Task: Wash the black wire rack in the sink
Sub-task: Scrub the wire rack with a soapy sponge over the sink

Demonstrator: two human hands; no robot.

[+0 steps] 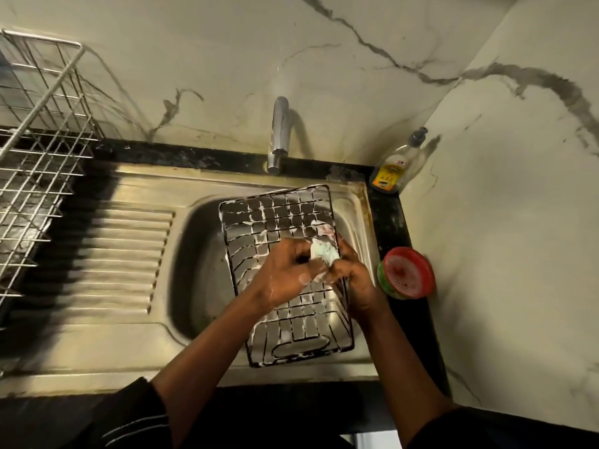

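The black wire rack point(278, 222) lies across the steel sink point(194, 254), its wires streaked with white suds. My left hand point(285, 277) and my right hand point(350, 280) meet over the rack's middle, close to its right edge. Both grip a pale soapy scrub pad point(324, 252) between them, fingers curled round it. My right hand lies over the rack's right rim; whether it also holds the wire I cannot tell. No water is seen at the tap point(279, 137).
A dish-soap bottle point(393, 168) stands in the back right corner. A round red-and-green tub point(406, 273) sits on the ledge right of the sink. A steel dish-drying basket point(35, 163) stands at the left, beside the ribbed drainboard point(123, 254). Marble walls close the back and right.
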